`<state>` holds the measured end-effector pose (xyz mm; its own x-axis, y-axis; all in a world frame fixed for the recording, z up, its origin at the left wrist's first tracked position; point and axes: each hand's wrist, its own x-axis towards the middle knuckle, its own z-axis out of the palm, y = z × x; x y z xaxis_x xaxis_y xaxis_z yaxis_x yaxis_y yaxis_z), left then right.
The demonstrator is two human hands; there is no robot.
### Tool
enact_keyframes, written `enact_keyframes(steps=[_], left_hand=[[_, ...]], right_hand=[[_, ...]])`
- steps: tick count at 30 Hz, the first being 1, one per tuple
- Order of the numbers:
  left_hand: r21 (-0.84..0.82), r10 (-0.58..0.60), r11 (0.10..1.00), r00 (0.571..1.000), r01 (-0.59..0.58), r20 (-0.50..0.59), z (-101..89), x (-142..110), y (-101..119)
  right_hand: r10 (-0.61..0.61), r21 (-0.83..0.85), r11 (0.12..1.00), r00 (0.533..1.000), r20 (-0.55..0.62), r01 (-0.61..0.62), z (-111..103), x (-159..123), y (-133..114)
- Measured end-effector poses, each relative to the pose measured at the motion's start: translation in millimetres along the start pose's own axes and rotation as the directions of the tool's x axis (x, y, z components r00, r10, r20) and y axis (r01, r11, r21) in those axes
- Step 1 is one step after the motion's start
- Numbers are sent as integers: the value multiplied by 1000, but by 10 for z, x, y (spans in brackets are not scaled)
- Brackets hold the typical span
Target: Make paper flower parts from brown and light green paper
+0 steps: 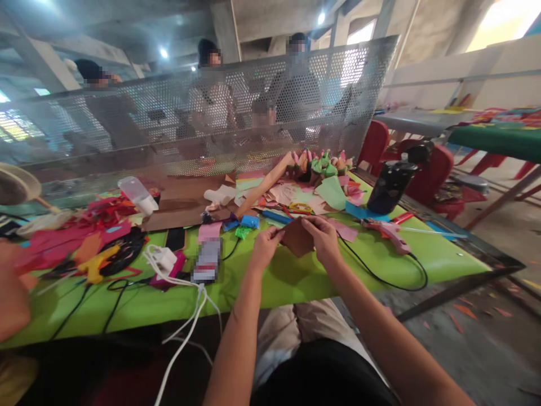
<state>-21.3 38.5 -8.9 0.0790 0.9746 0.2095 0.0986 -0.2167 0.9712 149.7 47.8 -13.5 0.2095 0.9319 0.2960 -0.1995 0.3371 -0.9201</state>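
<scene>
Between my two hands is a small piece of brown paper [298, 239], held up above the front of the green-covered table [270, 282]. My left hand [269, 246] pinches its left edge. Gripping its upper right edge is my right hand [322, 235], thumb and fingers closed on it. Just behind the hands lie a blue stick-like item [274, 217] and scraps of coloured paper [287, 194]. A pink glue gun [394, 237] rests to the right of my right hand, its black cord curving over the table.
A phone [207, 260] with white cables lies left of my hands, near a yellow glue gun [93, 265]. Paper flowers [323, 166] stand at the back, a dark bottle [391, 186] at the right. Behind a perforated metal screen [169, 124] are several people. Another person's arm [12, 287] enters at left.
</scene>
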Motion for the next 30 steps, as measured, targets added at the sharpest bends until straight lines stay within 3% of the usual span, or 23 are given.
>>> enact_keyframes(steps=[4, 8, 13, 19, 24, 26, 30], left_hand=[[-23, 21, 999, 967, -27, -254, 0, 38, -50], [-82, 15, 996, 938, -46, -346, 17, 49, -111], [-142, -20, 989, 950, -26, -311, 47, 49, -141], [-133, -69, 990, 965, 36, -255, 30, 16, -85], [-147, -82, 988, 958, 42, -275, 44, 17, -98], [-164, -79, 986, 946, 28, -313, 62, 31, -112], [-199, -58, 980, 932, -15, -358, 110, 46, -103]], right_hand=[[100, 46, 993, 990, 94, -105, -13, 16, 11], [208, -8, 977, 947, 244, -212, 55, -16, 75], [198, -25, 980, 952, 233, -197, 76, -17, 157], [140, -15, 990, 984, 109, -139, -29, 10, 169], [80, -9, 997, 997, 1, -80, -74, 4, 149], [83, 11, 996, 996, 27, -83, -54, -13, 133], [159, -28, 987, 958, 239, -157, 74, -69, 111]])
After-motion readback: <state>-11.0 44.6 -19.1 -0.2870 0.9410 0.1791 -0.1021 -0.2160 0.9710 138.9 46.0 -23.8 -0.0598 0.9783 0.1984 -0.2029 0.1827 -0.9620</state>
